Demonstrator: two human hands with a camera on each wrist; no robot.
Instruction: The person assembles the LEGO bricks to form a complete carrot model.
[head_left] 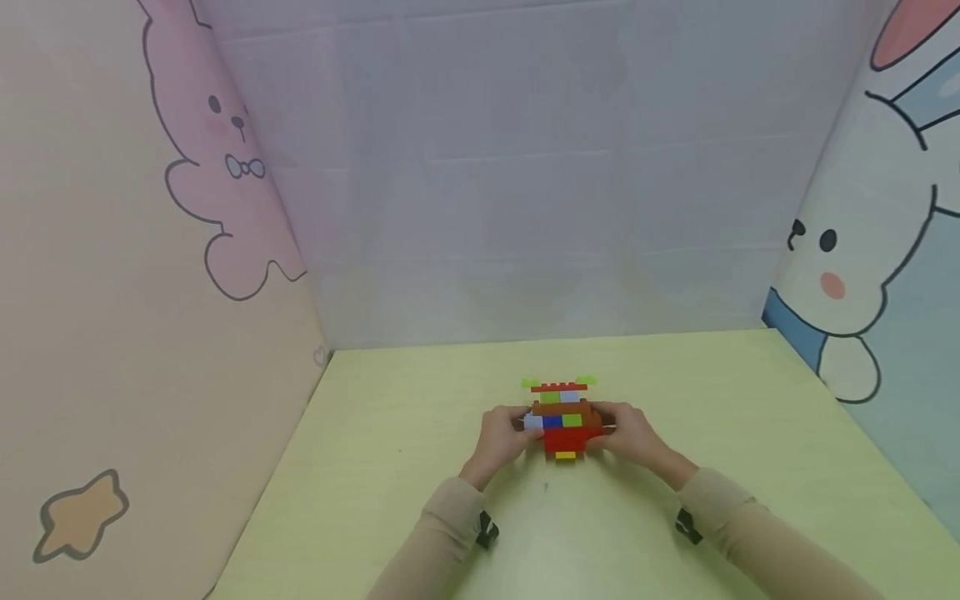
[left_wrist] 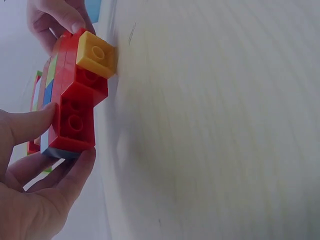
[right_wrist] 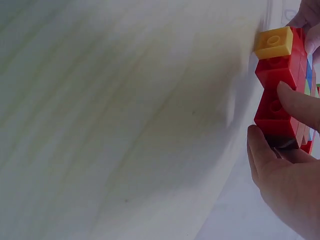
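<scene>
A model built of toy building bricks [head_left: 564,439] is held between both hands near the middle of the table. It has red, blue, light blue, green and brown layers, with a yellow brick [left_wrist: 95,54] at the end facing me. The left hand [head_left: 501,439] grips its left side, thumb on the near face and fingers around the edge. On the opposite side, the right hand [head_left: 632,432] grips it the same way, its thumb [right_wrist: 300,106] against a red brick. Hollow undersides of red bricks [left_wrist: 75,122] show in both wrist views. Light green bricks [head_left: 587,380] top the far end.
A pale yellow table [head_left: 360,467] spreads around the hands. Behind it rises a plain whitish back wall [head_left: 480,183]. Side panels carry cartoon drawings, a pink animal [head_left: 217,150] at left and a white rabbit [head_left: 847,250] at right.
</scene>
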